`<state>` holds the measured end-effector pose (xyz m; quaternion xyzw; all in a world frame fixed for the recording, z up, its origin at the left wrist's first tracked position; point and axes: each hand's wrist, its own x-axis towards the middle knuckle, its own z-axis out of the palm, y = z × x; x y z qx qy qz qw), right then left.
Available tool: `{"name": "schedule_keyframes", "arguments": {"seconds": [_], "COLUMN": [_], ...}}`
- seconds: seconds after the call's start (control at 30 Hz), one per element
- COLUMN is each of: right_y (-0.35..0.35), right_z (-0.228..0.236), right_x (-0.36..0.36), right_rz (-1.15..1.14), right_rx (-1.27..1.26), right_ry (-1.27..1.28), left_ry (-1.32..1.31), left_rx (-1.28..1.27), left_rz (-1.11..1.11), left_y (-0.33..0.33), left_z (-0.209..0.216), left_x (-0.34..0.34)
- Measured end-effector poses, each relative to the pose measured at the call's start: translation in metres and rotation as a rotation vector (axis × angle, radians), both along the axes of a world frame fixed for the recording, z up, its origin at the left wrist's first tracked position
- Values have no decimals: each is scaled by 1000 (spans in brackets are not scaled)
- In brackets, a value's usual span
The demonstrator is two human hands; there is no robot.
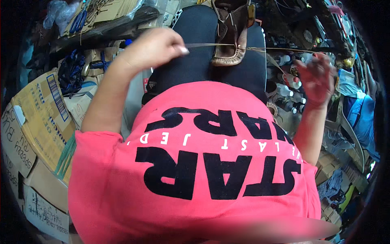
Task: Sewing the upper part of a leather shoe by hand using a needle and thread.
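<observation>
A brown leather shoe [230,53] is held between my knees, its heel end toward me and its inside showing. Pale thread [205,44] stretches from the shoe's back edge out to both sides. My left hand [156,46] is closed in a pinch on the thread's left end, a little beyond my left thigh. On the other side, my right hand [317,77] is raised with curled fingers, and the right length of thread runs taut to its fingertips. The right fingers are somewhat smeared, and any needle or awl cannot be made out.
Cardboard boxes [38,118] crowd the left side. Blue-handled scissors [78,21] lie at the far left. Several small bottles [286,90] stand on the right, beneath my right arm. A blue cloth or bag [363,120] hangs at the far right.
</observation>
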<state>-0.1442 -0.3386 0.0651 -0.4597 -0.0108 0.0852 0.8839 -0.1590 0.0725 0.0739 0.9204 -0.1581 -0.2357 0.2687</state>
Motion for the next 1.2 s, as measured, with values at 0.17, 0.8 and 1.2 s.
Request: {"name": "schedule_keyframes", "arguments": {"seconds": [0.17, 0.8, 1.2], "right_y": [-21, -33, 112], "right_z": [-4, -95, 26], "right_x": [13, -31, 30], "right_rz": [106, 260, 618], "right_rx": [-750, -303, -1717], "right_ry": [30, 401, -759], "left_ry": [-136, 140, -528], "left_rx": [-608, -948, -506], "left_rz": [241, 591, -101], "left_y": [-16, 17, -101], "left_z": [-15, -35, -71], "left_x": [28, 61, 73]}}
